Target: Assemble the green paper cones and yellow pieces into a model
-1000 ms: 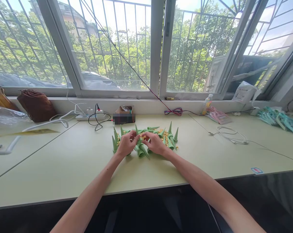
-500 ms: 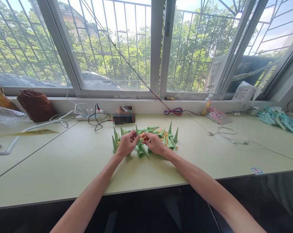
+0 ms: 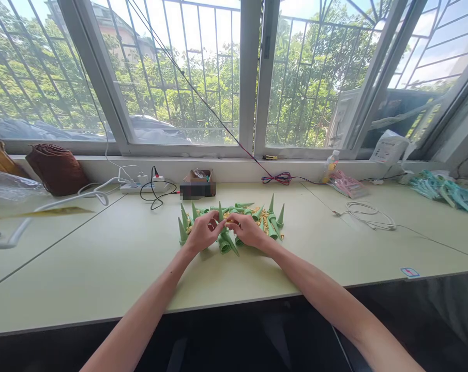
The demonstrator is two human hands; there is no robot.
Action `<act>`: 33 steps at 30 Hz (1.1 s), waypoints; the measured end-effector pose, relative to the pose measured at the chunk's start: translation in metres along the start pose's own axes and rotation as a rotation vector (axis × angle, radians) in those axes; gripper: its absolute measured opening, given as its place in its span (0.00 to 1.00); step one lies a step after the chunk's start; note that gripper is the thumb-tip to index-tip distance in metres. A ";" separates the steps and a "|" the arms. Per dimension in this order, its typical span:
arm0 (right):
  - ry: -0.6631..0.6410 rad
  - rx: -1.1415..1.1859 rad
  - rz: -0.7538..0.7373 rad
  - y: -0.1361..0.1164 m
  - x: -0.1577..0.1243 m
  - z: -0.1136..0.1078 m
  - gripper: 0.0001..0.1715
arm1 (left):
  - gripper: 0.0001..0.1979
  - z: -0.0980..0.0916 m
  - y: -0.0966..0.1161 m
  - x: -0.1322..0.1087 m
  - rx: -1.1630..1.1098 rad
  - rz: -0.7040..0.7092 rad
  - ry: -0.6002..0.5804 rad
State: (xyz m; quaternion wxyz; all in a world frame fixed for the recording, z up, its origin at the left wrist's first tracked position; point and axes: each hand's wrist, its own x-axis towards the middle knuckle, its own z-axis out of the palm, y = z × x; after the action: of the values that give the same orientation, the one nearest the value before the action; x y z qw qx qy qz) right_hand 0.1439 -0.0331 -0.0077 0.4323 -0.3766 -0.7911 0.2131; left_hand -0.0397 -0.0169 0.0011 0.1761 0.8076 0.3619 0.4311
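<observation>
Pale green plastic cones (image 3: 281, 215) cluster in the middle of the frame, some upright, others lying on their sides among small yellow pieces (image 3: 258, 212), all on a light tabletop (image 3: 121, 274). At the centre, the left hand (image 3: 203, 230) is nearly closed, thumb and fingers curled round an upright cone (image 3: 220, 208) whose tip rises above them. Just beside it, the right hand (image 3: 246, 228) is curled too, its fingertips drawn together close to that cone; whether they grip a yellow piece is too small to tell. Just below the hands, an open-ended cone (image 3: 225, 248) lies with its hollow base facing the lower edge of the frame. Above the cluster, left of centre, sits a small box (image 3: 203, 176), its front blurred. A coiled white cable (image 3: 373, 219) lies at centre right; a brown bag (image 3: 57, 169) stands at far left.
</observation>
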 end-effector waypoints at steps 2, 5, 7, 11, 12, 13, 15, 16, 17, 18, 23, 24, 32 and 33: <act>0.001 0.005 -0.001 0.000 0.000 0.000 0.10 | 0.09 0.000 0.001 -0.001 0.001 0.010 -0.022; 0.011 0.008 -0.001 -0.001 0.000 -0.001 0.11 | 0.08 -0.001 0.005 -0.002 0.004 0.024 -0.052; 0.019 0.006 0.006 -0.002 0.000 -0.001 0.10 | 0.07 -0.001 0.007 -0.002 0.003 0.026 -0.066; 0.035 0.010 0.008 -0.002 0.000 0.000 0.10 | 0.09 -0.002 0.008 -0.002 0.026 0.041 -0.080; 0.036 0.012 0.009 -0.002 0.000 0.000 0.10 | 0.10 -0.001 0.007 -0.003 0.041 0.047 -0.080; 0.037 0.010 0.012 -0.002 0.000 0.001 0.10 | 0.11 -0.001 0.006 -0.003 0.057 0.052 -0.080; 0.042 -0.006 0.025 -0.002 0.000 0.001 0.10 | 0.13 0.000 0.003 -0.003 0.086 0.054 -0.077; 0.045 -0.018 0.034 -0.002 0.000 0.001 0.10 | 0.14 0.000 0.002 -0.002 0.097 0.052 -0.074; 0.049 -0.029 0.040 -0.002 0.000 0.002 0.10 | 0.15 0.001 0.001 -0.002 0.106 0.051 -0.068; 0.054 -0.037 0.043 -0.002 0.000 0.002 0.10 | 0.16 0.001 0.000 -0.002 0.112 0.050 -0.064; 0.058 -0.053 0.014 -0.004 -0.001 0.001 0.11 | 0.17 0.001 0.000 -0.001 0.138 0.053 -0.067; 0.054 -0.053 0.010 -0.005 -0.001 0.001 0.12 | 0.17 0.001 0.000 -0.001 0.142 0.054 -0.070; 0.020 -0.018 0.009 -0.010 -0.001 0.000 0.13 | 0.22 0.001 0.001 -0.003 0.180 0.083 -0.080; 0.015 -0.010 0.008 -0.009 -0.002 0.000 0.13 | 0.23 0.001 0.000 -0.003 0.187 0.090 -0.081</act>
State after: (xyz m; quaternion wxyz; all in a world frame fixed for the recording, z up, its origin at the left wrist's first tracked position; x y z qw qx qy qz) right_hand 0.1408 -0.0403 -0.0020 0.4356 -0.3836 -0.7872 0.2082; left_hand -0.0399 -0.0188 -0.0011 0.0950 0.8527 0.3564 0.3700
